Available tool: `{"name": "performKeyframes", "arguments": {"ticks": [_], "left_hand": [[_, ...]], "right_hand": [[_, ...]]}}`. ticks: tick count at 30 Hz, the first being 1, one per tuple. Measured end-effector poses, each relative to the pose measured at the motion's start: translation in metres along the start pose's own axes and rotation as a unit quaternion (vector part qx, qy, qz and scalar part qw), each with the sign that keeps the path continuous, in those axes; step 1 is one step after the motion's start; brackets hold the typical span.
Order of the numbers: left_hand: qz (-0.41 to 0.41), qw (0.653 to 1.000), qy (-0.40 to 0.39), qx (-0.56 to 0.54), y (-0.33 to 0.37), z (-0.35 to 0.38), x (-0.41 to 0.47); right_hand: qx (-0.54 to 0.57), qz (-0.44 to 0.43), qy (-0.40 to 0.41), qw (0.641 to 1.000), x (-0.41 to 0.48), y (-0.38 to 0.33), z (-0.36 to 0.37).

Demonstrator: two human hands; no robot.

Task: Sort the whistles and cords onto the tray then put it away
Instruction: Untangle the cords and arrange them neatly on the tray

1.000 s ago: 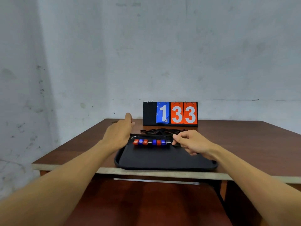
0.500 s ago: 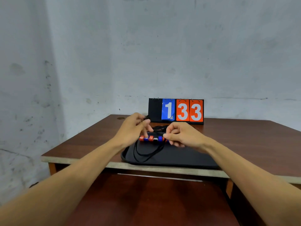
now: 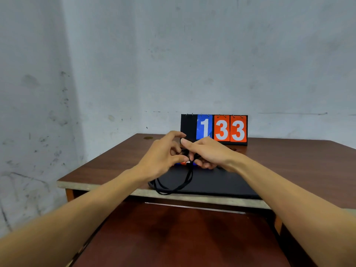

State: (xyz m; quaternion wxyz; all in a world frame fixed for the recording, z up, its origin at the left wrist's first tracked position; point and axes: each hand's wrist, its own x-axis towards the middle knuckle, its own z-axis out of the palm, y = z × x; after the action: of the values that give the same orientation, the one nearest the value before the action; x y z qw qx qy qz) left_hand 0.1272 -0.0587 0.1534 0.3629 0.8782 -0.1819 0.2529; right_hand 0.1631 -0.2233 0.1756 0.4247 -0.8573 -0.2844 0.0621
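hands meet over the far part of the tray. left hand has its lower fingers curled in on a bunch of black cords, with its forefinger lifted free above. right hand faces it, forefinger stretched toward the left hand, the other fingers tucked under and closed on that bunch too. the two hands nearly touch at the fingers. from the grip the cords hang down in long loops that land on the near left corner of the tray and spill slightly over its rim. just under the hands, a few whistles show as small red and blue pieces in a row on the tray. most of the row is hidden behind the fingers, so their number cannot be told. the tray is black and flat and lies at the near edge of a brown wooden table. at the back of the table stands a flip scoreboard with a blue 1 and two orange 3s. a stained pale wall rises behind it.
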Motion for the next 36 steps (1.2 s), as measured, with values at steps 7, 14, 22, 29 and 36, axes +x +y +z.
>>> {"name": "performKeyframes", "arguments": {"ticks": [7,14,22,29,36], "left_hand": [[-0.011,0.998,-0.057,0.027,-0.003,-0.002,-0.005],[-0.091,0.982,-0.148,0.074,-0.025,-0.017,-0.013],[-0.235,0.900,-0.071,-0.360,-0.045,-0.024,-0.021],[-0.228,0.829,0.025,-0.510,-0.047,-0.005,-0.005],[-0.249,0.915,0.076,-0.308,-0.075,0.003,0.007]], "right_hand": [[0.005,-0.006,-0.026,1.000,-0.003,0.005,0.003],[0.088,0.008,0.028,0.996,-0.006,0.021,-0.006],[0.230,0.064,0.066,0.969,-0.010,0.051,-0.024],[0.282,0.072,0.079,0.953,0.001,0.076,-0.026],[0.285,0.075,0.080,0.952,0.003,0.097,-0.035]]}}
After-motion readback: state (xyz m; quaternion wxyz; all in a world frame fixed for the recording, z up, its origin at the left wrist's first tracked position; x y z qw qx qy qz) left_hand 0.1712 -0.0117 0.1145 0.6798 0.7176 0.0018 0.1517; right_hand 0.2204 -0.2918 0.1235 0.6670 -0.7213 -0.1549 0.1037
